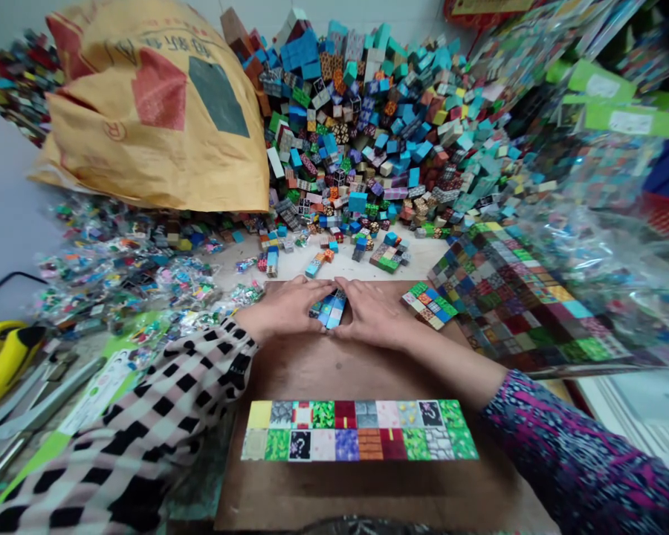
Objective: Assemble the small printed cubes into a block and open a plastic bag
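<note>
A small group of patterned cubes (pixel 330 308) in blue and darker prints sits near the far edge of a brown board (pixel 312 371). My left hand (pixel 287 308) curves around its left side, fingers bent against the cubes. From the right, my right hand (pixel 375 316) closes in on the same group, thumb and fingers touching it. The palms hide part of the cubes. Closer to me, a long two-row block of printed cubes (pixel 360 431) lies across the board. To the right of my right hand is a smaller set of joined cubes (pixel 429 305).
Behind the board rises a large heap of loose cubes (pixel 362 134), beside a yellow woven sack (pixel 161 111). Small plastic-wrapped pieces (pixel 128 275) cover the left side. A yellow-handled cutter (pixel 5 360) and scissors (pixel 50 405) lie left. A big cube slab (pixel 518 297) leans at right.
</note>
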A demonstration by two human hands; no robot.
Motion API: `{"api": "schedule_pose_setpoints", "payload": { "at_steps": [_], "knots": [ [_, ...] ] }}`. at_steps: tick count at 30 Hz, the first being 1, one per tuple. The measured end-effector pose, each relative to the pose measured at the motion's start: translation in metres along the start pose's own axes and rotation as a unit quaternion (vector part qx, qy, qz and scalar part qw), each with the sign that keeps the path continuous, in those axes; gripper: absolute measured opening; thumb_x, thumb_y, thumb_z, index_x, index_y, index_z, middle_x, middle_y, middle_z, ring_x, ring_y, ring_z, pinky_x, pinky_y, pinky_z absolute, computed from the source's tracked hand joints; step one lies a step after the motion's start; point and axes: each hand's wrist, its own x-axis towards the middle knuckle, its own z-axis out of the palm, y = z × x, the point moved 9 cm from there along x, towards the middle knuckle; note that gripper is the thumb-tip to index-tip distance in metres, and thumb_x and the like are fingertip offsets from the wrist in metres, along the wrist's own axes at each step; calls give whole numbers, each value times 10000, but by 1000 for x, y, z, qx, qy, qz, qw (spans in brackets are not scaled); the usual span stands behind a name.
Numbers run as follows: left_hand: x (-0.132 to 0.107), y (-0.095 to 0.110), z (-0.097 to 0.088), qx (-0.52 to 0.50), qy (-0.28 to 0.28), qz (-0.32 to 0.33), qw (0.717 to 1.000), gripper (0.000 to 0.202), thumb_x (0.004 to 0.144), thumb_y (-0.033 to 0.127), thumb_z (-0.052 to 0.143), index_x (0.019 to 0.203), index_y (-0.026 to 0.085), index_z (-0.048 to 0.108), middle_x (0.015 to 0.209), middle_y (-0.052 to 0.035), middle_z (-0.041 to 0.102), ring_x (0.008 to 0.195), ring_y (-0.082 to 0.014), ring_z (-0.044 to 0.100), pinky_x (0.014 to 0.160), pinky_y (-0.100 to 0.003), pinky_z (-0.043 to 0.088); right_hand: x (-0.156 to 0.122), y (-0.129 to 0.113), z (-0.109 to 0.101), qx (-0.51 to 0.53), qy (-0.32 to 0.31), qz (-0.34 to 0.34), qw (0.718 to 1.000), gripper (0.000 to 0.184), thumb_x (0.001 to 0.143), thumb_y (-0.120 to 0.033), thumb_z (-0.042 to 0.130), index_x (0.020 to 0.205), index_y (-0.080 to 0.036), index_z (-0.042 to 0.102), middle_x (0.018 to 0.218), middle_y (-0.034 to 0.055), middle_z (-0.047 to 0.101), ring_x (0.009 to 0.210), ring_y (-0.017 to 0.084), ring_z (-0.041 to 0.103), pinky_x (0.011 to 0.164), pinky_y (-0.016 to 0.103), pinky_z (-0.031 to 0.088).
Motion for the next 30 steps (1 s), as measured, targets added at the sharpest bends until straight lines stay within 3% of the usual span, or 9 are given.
{"api": "schedule_pose_setpoints", "payload": {
  "at_steps": [7, 15, 20, 24, 27, 30],
  "knots": [
    [4, -2, 4, 38, -17, 15, 999, 843, 787, 562, 667, 1498, 214, 377, 1505, -118, 473, 1287, -333, 477, 1049, -417, 386, -2, 0, 1, 2, -9, -2, 1000, 957, 766, -551, 682, 1519, -92, 313, 1473, 218, 473, 1341, 392, 441, 1095, 536, 369],
    [5, 0, 7, 17, -18, 25, 999, 853, 784, 466, 685, 1511, 173, 350, 1504, -156, 458, 1330, -328, 458, 1098, -435, 352, -3, 2, -3, -14, -29, -14, 999, 910, 771, -479, 647, 1521, -81, 320, 1459, 232, 483, 1324, 390, 457, 1081, 554, 354],
    [-2, 12, -2, 7, -40, 46, 998, 860, 772, 360, 715, 1530, 252, 324, 1591, -117, 361, 1389, -319, 404, 1126, -467, 318, -6, 6, -11, -41, -57, 41, 997, 911, 783, -421, 657, 1530, -38, 303, 1412, 249, 513, 1304, 391, 464, 1091, 526, 338],
    [-13, 18, -6, 11, -54, 61, 997, 877, 768, 414, 726, 1533, 303, 313, 1630, -76, 290, 1444, -324, 320, 1166, -501, 253, -7, 5, -11, -39, -71, 28, 996, 899, 790, -428, 673, 1532, -66, 317, 1438, 233, 490, 1320, 398, 438, 1098, 541, 324],
    [-18, 14, -8, -3, -30, 13, 999, 882, 781, 536, 691, 1533, 262, 321, 1610, -108, 324, 1429, -355, 332, 1152, -535, 272, -7, 6, -15, -36, -64, 2, 997, 911, 788, -508, 698, 1527, -106, 347, 1449, 219, 474, 1335, 403, 412, 1088, 556, 334],
    [-21, 6, -13, -4, 28, -59, 998, 853, 799, 622, 630, 1487, 172, 402, 1462, -192, 487, 1314, -392, 460, 1077, -565, 357, -9, 10, -24, -41, -74, 9, 996, 881, 797, -520, 711, 1519, -144, 374, 1453, 208, 467, 1341, 408, 400, 1085, 567, 337]
  ]
}}
